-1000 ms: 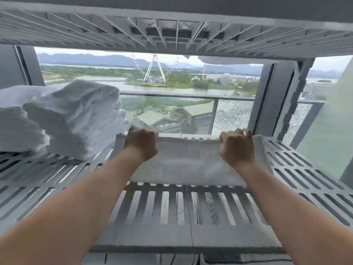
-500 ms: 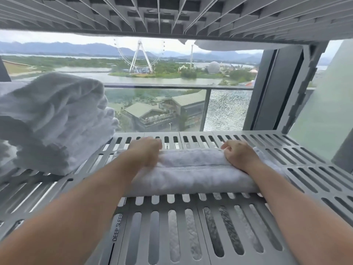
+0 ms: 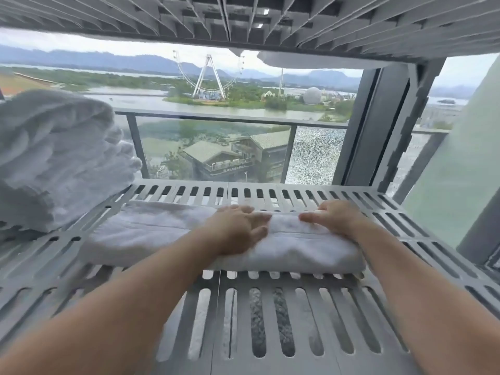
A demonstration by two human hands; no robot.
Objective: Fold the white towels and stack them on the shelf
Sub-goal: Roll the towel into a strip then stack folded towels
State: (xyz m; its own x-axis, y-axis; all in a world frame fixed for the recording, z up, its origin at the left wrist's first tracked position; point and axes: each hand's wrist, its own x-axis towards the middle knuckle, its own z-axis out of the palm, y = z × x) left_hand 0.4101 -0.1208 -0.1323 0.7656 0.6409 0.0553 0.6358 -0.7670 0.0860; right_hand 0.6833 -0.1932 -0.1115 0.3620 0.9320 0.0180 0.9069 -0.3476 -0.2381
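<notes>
Here a folded white towel (image 3: 167, 234) is lying flat across the slatted grey shelf (image 3: 311, 315), its long side running left to right, roughly in the middle of the shelf's depth. Both bare hands are resting on top of it, palms down. The left hand (image 3: 238, 228) is lying flat near the towel's middle with its fingers spread and pointing toward the right, gripping nothing, only pressing on the cloth. The right hand (image 3: 332, 217) is sitting on the towel's right part with its fingers stretched out toward the left, likewise flat and closing on nothing. The fingertips of the two hands are pointing at each other with a small stretch of towel showing between them. To the left on the same shelf, a stack of folded white towels (image 3: 54, 158) is standing higher, apart from the flat towel. Another slatted shelf (image 3: 243, 17) is sitting overhead. Behind the shelf, a window is giving onto a glass balcony railing (image 3: 216, 120), water, green land and a ferris wheel (image 3: 208, 74) in the distance, with a dark window frame (image 3: 378, 125) standing to the right.
</notes>
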